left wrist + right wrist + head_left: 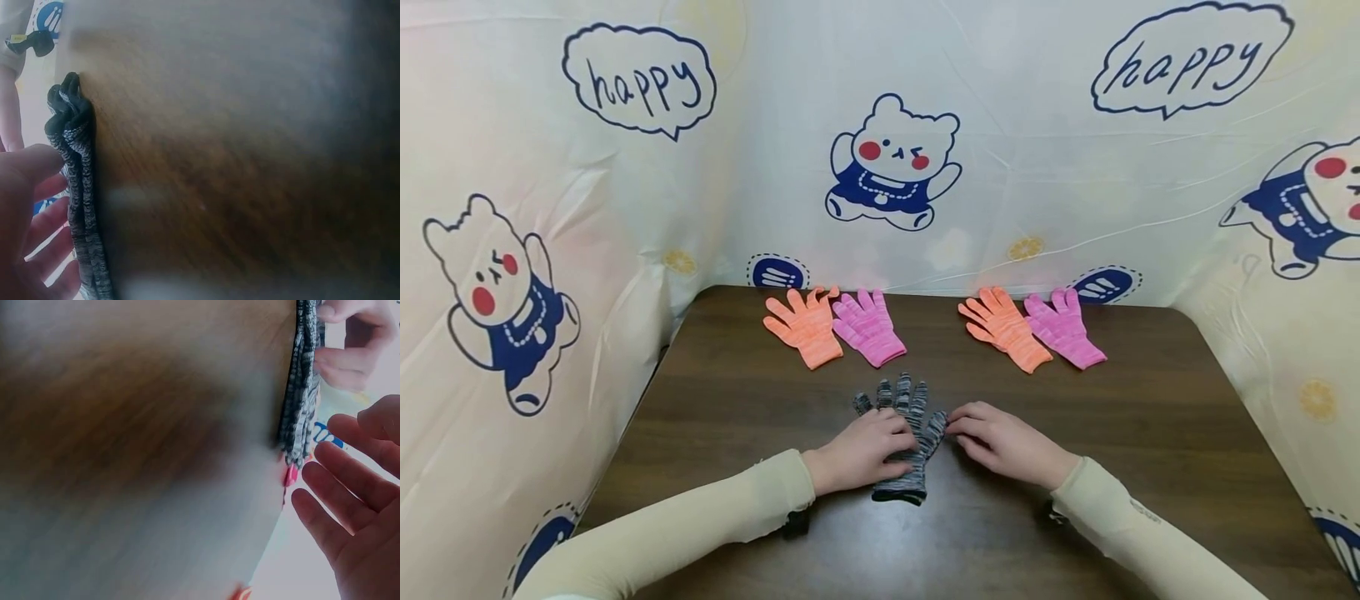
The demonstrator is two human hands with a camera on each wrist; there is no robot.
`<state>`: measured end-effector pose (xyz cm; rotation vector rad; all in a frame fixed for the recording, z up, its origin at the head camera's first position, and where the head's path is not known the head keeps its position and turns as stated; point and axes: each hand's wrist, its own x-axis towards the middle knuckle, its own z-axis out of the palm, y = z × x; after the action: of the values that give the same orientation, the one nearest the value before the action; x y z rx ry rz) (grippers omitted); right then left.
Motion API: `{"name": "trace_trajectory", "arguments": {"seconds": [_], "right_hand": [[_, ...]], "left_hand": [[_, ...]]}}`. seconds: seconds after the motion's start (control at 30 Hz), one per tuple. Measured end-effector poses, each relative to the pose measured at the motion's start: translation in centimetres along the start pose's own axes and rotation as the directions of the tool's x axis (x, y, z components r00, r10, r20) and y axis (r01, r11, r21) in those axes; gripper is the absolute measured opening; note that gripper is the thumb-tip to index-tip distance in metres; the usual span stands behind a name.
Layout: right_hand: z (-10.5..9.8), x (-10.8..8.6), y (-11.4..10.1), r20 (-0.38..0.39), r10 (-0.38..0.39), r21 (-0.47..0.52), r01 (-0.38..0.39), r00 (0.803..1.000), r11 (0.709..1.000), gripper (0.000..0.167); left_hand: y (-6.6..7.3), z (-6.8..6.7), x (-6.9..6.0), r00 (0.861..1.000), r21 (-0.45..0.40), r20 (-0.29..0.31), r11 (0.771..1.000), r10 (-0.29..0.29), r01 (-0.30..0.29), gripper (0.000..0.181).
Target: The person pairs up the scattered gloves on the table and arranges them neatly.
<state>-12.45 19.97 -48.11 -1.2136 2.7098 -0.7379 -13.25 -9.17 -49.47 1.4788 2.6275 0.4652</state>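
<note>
A grey-and-black knit glove (912, 482) lies flat near the middle of the table, fingers spread toward the back and the dark-edged cuff toward me. Across its palm rests my left hand (867, 450), with the fingers loosely bent on the fabric. My right hand (1011, 446) is at the glove's thumb on the right side, fingertips touching or very close to its tip. In the right wrist view the right fingers (350, 494) look spread and relaxed beside the glove. The left wrist view shows the cuff edge (78, 134) in folded layers, beside the left thumb.
Along the table's back edge lie an orange glove (808, 327) and a pink glove (871, 327) on the left. Another orange glove (1006, 327) and pink glove (1066, 327) lie to the right. A printed cloth (1030, 183) hangs around the brown table (737, 417).
</note>
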Motion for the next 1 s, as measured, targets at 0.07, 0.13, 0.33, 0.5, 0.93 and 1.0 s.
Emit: {"name": "trace_trajectory", "arguments": {"seconds": [0.07, 0.13, 0.33, 0.5, 0.93, 1.0], "right_hand": [[-0.1, -0.3, 0.1, 0.002, 0.009, 0.004, -0.009, 1.000, 1.000, 0.021], [-0.2, -0.5, 0.2, 0.008, 0.024, 0.012, -0.025, 1.000, 1.000, 0.021], [-0.5, -0.8, 0.2, 0.032, 0.073, 0.026, -0.074, 0.997, 0.997, 0.023], [-0.5, -1.1, 0.3, 0.033, 0.088, 0.028, -0.089, 0.996, 0.996, 0.023], [-0.3, -0.8, 0.2, 0.011, 0.056, 0.022, -0.056, 0.998, 0.998, 0.021], [-0.3, -0.7, 0.1, 0.010, 0.055, 0.022, -0.055, 0.998, 0.998, 0.020]], "left_hand": [[0.1, 0.0, -0.1, 1.000, 0.001, 0.008, 1.000, -0.011, 0.011, 0.028], [0.1, 0.1, -0.1, 1.000, -0.002, 0.014, 1.000, -0.020, 0.020, 0.028], [-0.1, 0.3, -0.2, 0.999, -0.012, 0.017, 1.000, -0.027, 0.028, 0.027], [-0.3, 0.5, -0.8, 1.000, -0.034, 0.007, 0.999, -0.020, 0.020, 0.028], [-0.6, 0.0, -3.3, 0.999, -0.046, 0.025, 0.998, -0.045, 0.046, 0.026], [-0.7, -0.1, -3.8, 0.999, -0.053, 0.026, 0.997, -0.046, 0.048, 0.026]]}}
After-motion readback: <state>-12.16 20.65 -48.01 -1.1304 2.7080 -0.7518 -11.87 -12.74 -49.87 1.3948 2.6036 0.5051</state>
